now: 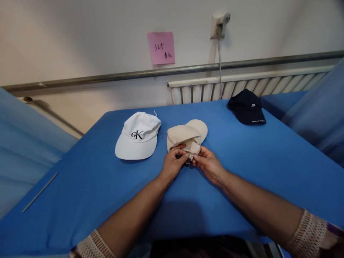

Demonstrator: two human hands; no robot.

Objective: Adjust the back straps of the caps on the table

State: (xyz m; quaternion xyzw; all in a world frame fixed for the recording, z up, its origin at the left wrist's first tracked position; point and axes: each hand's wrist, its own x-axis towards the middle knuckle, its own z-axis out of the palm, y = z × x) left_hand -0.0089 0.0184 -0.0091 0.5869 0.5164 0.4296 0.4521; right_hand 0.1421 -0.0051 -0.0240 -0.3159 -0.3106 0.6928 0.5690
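A beige baseball cap point(180, 134) lies at the middle of the blue-covered table, its brim pointing away to the right and its back opening toward me. My left hand point(175, 162) pinches the cap's back strap from the left, some fingers tucked inside the opening. From the right, my right hand point(208, 163) grips the same strap between thumb and fingers. The two sets of fingertips almost meet around the strap's fastener, which is small and partly covered. Left of my hands sits a white cap point(140, 134) with dark letters on its front.
A dark navy cap point(246, 106) rests at the table's back right. On the left side lies a thin stick point(40, 192). Behind the blue table point(107, 193) run a metal rail point(129, 75) and a radiator point(204, 91). Blue curtains hang on both sides.
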